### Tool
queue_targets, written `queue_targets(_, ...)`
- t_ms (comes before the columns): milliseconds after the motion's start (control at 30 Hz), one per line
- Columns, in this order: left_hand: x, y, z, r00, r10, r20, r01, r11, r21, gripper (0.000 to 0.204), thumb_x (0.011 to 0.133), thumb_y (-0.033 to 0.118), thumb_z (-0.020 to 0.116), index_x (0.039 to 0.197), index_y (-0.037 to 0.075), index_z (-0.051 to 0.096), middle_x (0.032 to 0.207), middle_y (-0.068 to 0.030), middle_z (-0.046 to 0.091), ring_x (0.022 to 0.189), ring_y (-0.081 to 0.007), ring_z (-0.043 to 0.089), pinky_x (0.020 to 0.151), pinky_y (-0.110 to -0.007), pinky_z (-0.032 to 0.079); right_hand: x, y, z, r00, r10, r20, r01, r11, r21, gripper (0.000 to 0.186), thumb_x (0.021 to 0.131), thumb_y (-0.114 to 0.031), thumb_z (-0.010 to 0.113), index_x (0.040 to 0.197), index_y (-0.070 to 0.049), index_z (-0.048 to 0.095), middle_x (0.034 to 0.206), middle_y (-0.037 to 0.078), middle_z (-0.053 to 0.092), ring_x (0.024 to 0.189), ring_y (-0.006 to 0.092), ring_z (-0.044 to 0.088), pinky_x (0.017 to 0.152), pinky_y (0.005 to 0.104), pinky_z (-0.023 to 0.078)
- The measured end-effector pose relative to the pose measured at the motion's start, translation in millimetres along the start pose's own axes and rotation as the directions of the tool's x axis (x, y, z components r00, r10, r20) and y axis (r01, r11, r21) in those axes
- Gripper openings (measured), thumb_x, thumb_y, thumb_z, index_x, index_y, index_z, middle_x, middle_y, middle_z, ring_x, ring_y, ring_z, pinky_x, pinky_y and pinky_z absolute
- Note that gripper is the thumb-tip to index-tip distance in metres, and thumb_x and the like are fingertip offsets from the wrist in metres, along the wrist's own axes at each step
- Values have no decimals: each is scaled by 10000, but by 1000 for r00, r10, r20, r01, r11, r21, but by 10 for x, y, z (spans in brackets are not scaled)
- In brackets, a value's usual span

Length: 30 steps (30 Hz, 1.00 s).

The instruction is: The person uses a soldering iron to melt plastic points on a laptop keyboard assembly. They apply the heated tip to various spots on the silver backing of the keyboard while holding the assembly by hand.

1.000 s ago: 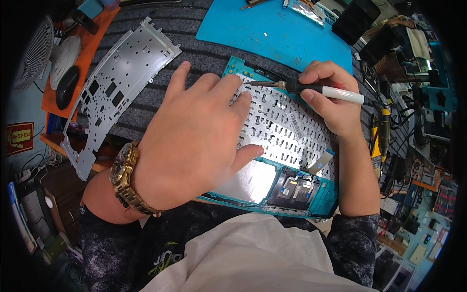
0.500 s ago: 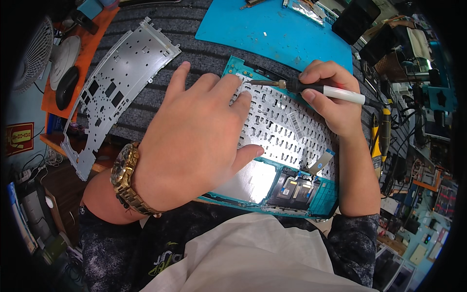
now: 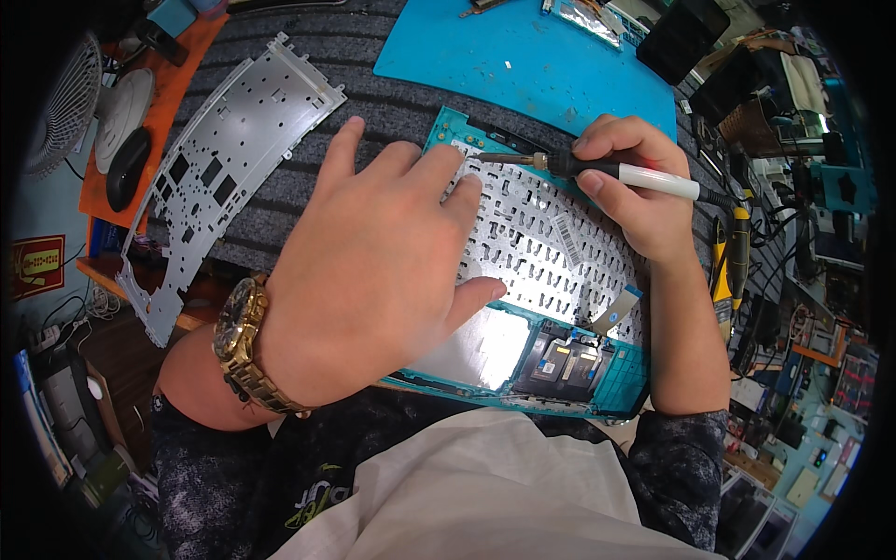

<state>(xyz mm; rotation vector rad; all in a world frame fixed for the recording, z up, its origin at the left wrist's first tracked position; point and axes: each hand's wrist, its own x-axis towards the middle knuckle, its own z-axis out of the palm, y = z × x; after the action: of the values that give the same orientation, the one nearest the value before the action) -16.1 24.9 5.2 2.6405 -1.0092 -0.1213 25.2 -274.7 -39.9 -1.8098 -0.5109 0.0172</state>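
A soldering iron [image 3: 659, 181] with a white and black handle is gripped in my right hand [image 3: 644, 177]. Its tip points left and meets the top left part of a perforated silver keyboard plate [image 3: 532, 238], close to my left fingertips. The plate sits in a teal laptop case [image 3: 551, 405], whose touchpad [image 3: 478, 343] and black speaker or module area [image 3: 558, 364] are on the near side. My left hand [image 3: 373, 247] lies spread across the left part of the case, its index finger and thumb on the plate. That hand hides the case's left edge.
A loose silver metal panel [image 3: 247, 117] with cut-outs lies at the left on the ribbed grey mat [image 3: 289, 201]. Beyond the case is a blue work mat [image 3: 523, 70]. Yellow-black cutters [image 3: 739, 257] and cables are on the right; a fan [image 3: 65, 107] and black mouse [image 3: 130, 163] stand left.
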Motion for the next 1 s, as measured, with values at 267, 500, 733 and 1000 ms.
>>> queue_targets(267, -1, -3, -8, 1000, -1, 12, 1, 1000, -1, 678, 875, 465, 850, 1343, -2, 700, 1395, -175, 654, 1316, -374, 611, 1215, -663, 363, 7, -22, 16, 1000, -8, 13, 8, 1000, -3, 199, 880, -10, 826, 1061, 7, 745, 993, 49, 735, 874, 95, 667, 753, 250, 515)
queue_targets(500, -3, -9, 0, 1000, 7, 1, -7, 1000, -4, 671, 879, 467, 848, 1340, 2, 700, 1393, -174, 652, 1310, -378, 613, 1215, -669, 360, -1, -6, -15, 1000, 9, 16, -9, 1000, -5, 203, 877, -5, 823, 1063, 8, 742, 987, 49, 734, 873, 95, 664, 756, 250, 518)
queue_targets(733, -1, -11, 7, 1000, 10, -1, -10, 1000, 4, 669, 877, 463, 849, 1340, 5, 696, 1392, -168, 652, 1302, -376, 615, 1214, -670, 361, 6, -15, 3, 1000, -11, 20, 11, 1000, -3, 203, 875, -6, 824, 1060, 9, 742, 986, 53, 734, 876, 103, 668, 757, 256, 522)
queue_targets(1000, 3, 1, 8, 1000, 4, 6, -4, 1000, 14, 678, 867, 466, 851, 1336, 2, 695, 1390, -164, 655, 1299, -365, 617, 1210, -666, 369, 9, -25, 1, 999, -30, 29, 32, 998, -51, 201, 860, 8, 817, 1047, 9, 743, 983, 63, 741, 879, 112, 674, 764, 262, 527)
